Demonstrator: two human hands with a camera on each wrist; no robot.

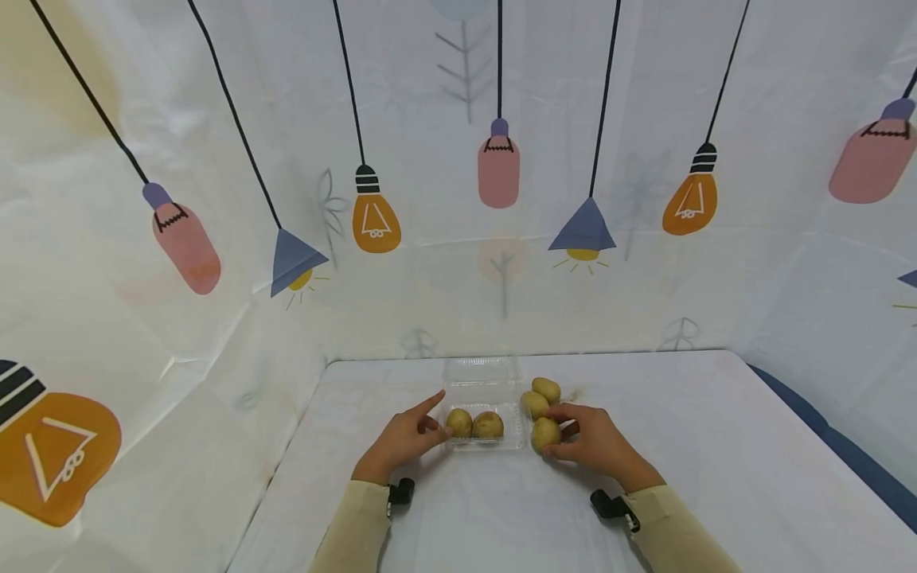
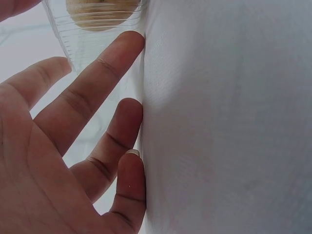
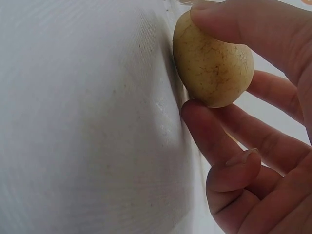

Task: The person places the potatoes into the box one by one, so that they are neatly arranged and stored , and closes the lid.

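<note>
A clear plastic clamshell box (image 1: pixel 487 446) lies on the table with its lid (image 1: pixel 481 371) folded back. Two potatoes, one at left (image 1: pixel 459 422) and one at right (image 1: pixel 489 425), sit inside it. My left hand (image 1: pixel 410 434) touches the box's left side, its index finger stretched toward the lid; the left wrist view shows the fingers (image 2: pixel 78 97) spread and fairly straight. Right of the box, my right hand (image 1: pixel 593 438) pinches a potato (image 3: pixel 212 61) between thumb and fingers, low at the tabletop. Two more potatoes (image 1: pixel 534 403) (image 1: pixel 547 389) lie just beyond it.
A white cloth covers the table (image 1: pixel 458 517). Behind it hangs a white curtain (image 1: pixel 430 302) printed with lamps and bulbs. Blue fabric (image 1: pixel 845 450) shows past the table's right edge. Each wrist wears a small black camera (image 1: pixel 401 492).
</note>
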